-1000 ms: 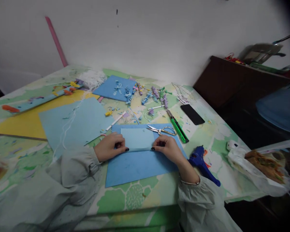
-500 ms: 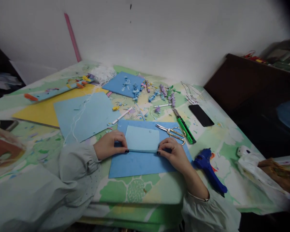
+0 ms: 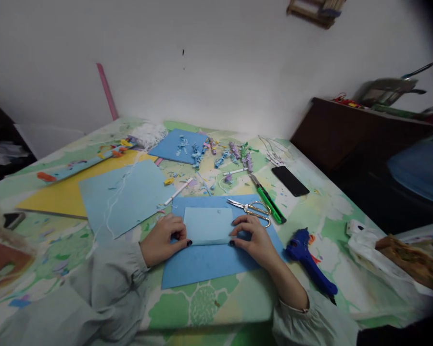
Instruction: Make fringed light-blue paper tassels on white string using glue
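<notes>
A small light blue foam sheet [image 3: 208,225] lies on a larger blue foam sheet [image 3: 202,269], its near edge turned up in a narrow strip. My left hand [image 3: 165,240] grips its near left corner, thumb at the edge and fingers curled. At the opposite corner, my right hand [image 3: 252,239] holds the right end of that edge between thumb and bent fingers. Gold-handled scissors [image 3: 250,207] rest just beyond my right hand, partly on the blue sheet. A green utility knife [image 3: 270,203] lies beside them.
Right of my hand lies a blue glue gun [image 3: 308,259], with a black phone [image 3: 290,180] farther back. Light blue [image 3: 130,192] and yellow [image 3: 54,202] sheets cover the left side. Foam scraps, several wrapped rolls [image 3: 222,157] and white yarn [image 3: 149,134] sit toward the wall.
The camera has tilted up, so the table sits lower in view. Both hands stay at the small sheet's near corners; my right fingers have spread slightly along its right side.
</notes>
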A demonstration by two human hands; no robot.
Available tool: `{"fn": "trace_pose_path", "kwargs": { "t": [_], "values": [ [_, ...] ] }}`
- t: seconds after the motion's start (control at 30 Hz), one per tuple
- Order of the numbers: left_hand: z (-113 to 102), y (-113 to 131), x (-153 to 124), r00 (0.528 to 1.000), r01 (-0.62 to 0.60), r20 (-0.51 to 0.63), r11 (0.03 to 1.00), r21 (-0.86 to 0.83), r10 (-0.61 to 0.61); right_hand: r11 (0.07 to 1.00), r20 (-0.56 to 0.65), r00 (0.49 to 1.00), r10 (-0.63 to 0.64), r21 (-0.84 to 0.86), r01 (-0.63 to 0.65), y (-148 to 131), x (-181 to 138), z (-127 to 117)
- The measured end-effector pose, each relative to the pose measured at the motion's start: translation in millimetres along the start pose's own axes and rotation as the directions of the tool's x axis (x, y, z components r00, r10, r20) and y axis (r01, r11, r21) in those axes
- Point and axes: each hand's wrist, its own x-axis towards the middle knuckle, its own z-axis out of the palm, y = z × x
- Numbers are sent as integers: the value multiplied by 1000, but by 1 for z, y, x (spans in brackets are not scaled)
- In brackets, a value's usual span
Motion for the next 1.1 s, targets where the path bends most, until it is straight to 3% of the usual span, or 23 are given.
{"fn": "trace_pose_path", "kwargs": {
  "t": [0.4, 0.73, 1.1],
  "values": [
    [-6, -3, 1, 997, -43, 65, 998, -54, 46, 1000, 88, 996, 16, 0, -16, -4, -2, -5],
    [-6, 1, 1, 997, -36, 64, 999, 1, 36, 994, 12, 994, 108, -1, -108, -5, 1, 0],
    [-5, 3, 1, 998, 5, 58, 999, 40, -8, 999, 44, 998, 39, 21, -40, 0, -1, -5]
  ]
}}
